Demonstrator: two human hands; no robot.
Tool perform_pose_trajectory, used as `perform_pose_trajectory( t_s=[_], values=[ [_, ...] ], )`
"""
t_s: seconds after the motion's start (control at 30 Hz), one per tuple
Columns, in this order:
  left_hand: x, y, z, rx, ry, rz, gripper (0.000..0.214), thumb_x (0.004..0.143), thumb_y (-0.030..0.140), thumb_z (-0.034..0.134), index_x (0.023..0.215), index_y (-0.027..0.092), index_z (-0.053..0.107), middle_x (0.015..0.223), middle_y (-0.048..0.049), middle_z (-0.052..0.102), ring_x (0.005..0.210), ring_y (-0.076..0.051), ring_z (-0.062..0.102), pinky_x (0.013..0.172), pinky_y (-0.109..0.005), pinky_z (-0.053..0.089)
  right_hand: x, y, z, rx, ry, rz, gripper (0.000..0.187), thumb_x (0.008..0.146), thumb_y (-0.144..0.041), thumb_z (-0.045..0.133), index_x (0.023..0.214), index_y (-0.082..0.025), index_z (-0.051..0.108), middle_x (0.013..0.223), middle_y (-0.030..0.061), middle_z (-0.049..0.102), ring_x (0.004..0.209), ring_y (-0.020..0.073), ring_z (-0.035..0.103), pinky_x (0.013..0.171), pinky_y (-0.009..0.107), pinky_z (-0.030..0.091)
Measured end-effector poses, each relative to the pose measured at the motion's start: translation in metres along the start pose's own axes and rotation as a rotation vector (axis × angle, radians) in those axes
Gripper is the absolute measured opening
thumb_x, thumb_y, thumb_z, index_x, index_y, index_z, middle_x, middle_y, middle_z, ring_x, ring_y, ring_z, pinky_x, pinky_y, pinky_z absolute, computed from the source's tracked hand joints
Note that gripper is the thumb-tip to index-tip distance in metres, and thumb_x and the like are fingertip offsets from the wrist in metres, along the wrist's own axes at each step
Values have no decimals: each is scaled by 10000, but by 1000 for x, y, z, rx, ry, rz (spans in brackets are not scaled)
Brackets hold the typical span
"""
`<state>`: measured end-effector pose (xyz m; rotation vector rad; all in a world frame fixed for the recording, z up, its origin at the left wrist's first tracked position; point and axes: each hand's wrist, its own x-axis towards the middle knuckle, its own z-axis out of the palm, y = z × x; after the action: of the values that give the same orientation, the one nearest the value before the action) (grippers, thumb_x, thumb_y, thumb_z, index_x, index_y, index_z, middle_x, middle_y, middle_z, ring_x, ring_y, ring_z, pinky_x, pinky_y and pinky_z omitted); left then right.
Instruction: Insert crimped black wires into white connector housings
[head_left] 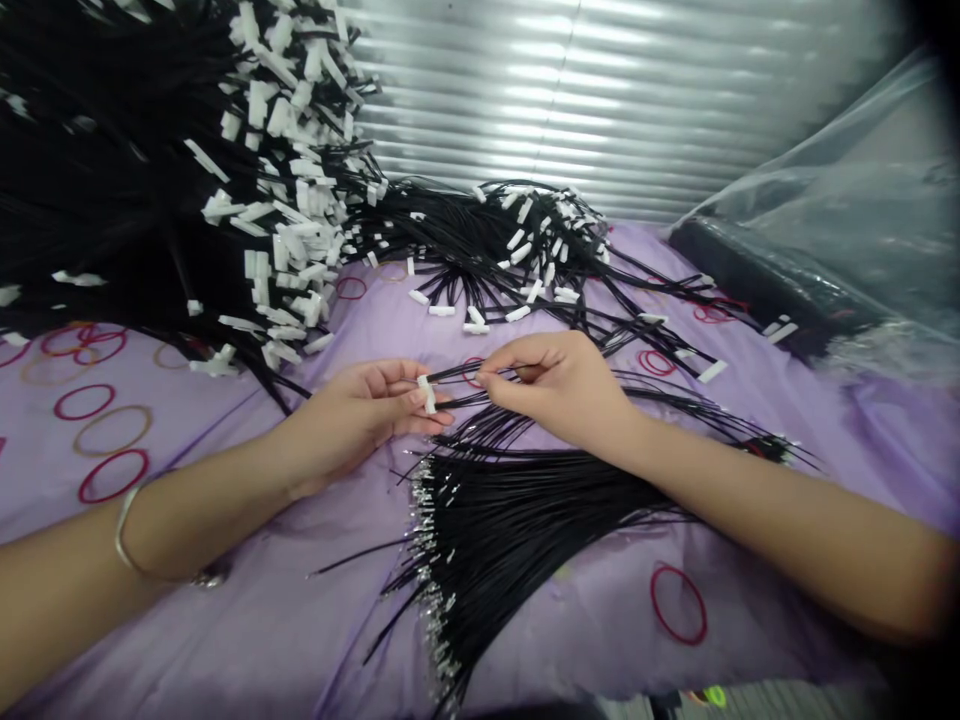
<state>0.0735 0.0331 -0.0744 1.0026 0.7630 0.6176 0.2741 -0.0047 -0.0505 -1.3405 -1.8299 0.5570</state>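
Observation:
Between thumb and fingers, my left hand [367, 408] grips a small white plastic connector [427, 394] with thin black wires running from it to the right. My right hand [559, 385] is closed in a pinch on a black wire [501, 371], a short way right of the connector. Just below both hands lies a fanned bundle of loose black wires [540, 500], with shiny metal terminals [431, 580] along its left end. Part of that bundle passes behind my right forearm.
A big heap of black wires with white connectors [300, 220] rises at the left. Another pile [517, 240] lies at the back, before a ribbed metal shutter [525, 90]. Clear plastic [847, 200] covers something dark at right. Red rubber bands [679, 603] dot the purple cloth [300, 620].

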Motion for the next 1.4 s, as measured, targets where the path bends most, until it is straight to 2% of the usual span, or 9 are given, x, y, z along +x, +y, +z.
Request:
perform_pose_trajectory(
  t_s=[0.3, 0.5, 0.73, 0.87, 1.0, 1.07, 1.17, 1.23, 1.4],
  values=[
    [1, -2, -1, 8, -18, 5, 170, 726, 147, 725, 851, 110, 615, 814, -51, 704, 748, -161, 706, 699, -204, 561, -1, 0, 2, -73, 0, -95, 91, 711, -131, 628, 721, -118, 718, 676, 0, 667, 570, 60, 527, 521, 170, 371],
    [1, -5, -3, 40, -39, 12, 239, 696, 203, 777, 844, 102, 618, 791, -42, 709, 716, -126, 693, 692, -192, 552, -3, -4, 10, -148, -122, -233, 136, 810, -187, 613, 813, -128, 735, 675, 10, 612, 610, 65, 503, 566, 188, 357],
    [-3, -4, 7, 101, 14, 59, 261, 678, 227, 790, 817, 80, 624, 758, -44, 701, 688, -116, 679, 692, -203, 539, -3, 3, 24, -204, -94, -226, 159, 820, -142, 602, 684, -143, 684, 643, -3, 588, 613, 74, 516, 574, 191, 360],
    [-3, -4, 10, 57, 40, 63, 230, 709, 187, 766, 850, 95, 609, 770, -43, 700, 670, -118, 681, 691, -207, 540, -3, -3, 10, -325, -115, -273, 121, 832, -210, 612, 780, -137, 694, 753, 42, 623, 721, 134, 545, 669, 248, 402],
    [2, -4, 5, -84, 118, 65, 172, 717, 100, 738, 837, 106, 615, 739, -29, 688, 696, -131, 684, 742, -223, 550, -6, -18, -12, -624, 35, -498, 202, 858, -278, 586, 929, -112, 678, 966, 122, 602, 904, 220, 516, 811, 357, 411],
    [3, -4, 2, -140, 121, 58, 138, 721, 73, 722, 818, 96, 626, 784, -50, 700, 729, -137, 683, 781, -237, 553, -7, -20, -14, -611, -97, -507, 165, 871, -241, 565, 906, -131, 684, 929, 94, 598, 864, 193, 525, 790, 329, 424],
    [4, -3, 0, -155, 113, 47, 95, 757, 72, 689, 836, 84, 637, 865, -73, 713, 780, -135, 682, 819, -244, 550, -7, -11, -6, -528, -383, -383, 110, 849, -203, 596, 830, -143, 686, 853, 60, 593, 808, 163, 537, 771, 303, 435],
    [2, -2, 1, -154, 121, 46, 72, 776, 72, 673, 837, 86, 638, 863, -58, 715, 779, -121, 678, 821, -231, 547, -6, -4, -1, -494, -426, -323, 89, 840, -171, 597, 800, -133, 667, 848, 61, 587, 811, 161, 531, 781, 305, 435],
    [-3, 2, 4, -136, 93, 8, 45, 821, 85, 633, 863, 104, 632, 860, -21, 713, 779, -104, 674, 834, -202, 536, -2, -6, -4, -267, -390, -289, 84, 880, -164, 546, 860, -130, 620, 841, 43, 614, 806, 128, 539, 763, 258, 432]
  ],
)
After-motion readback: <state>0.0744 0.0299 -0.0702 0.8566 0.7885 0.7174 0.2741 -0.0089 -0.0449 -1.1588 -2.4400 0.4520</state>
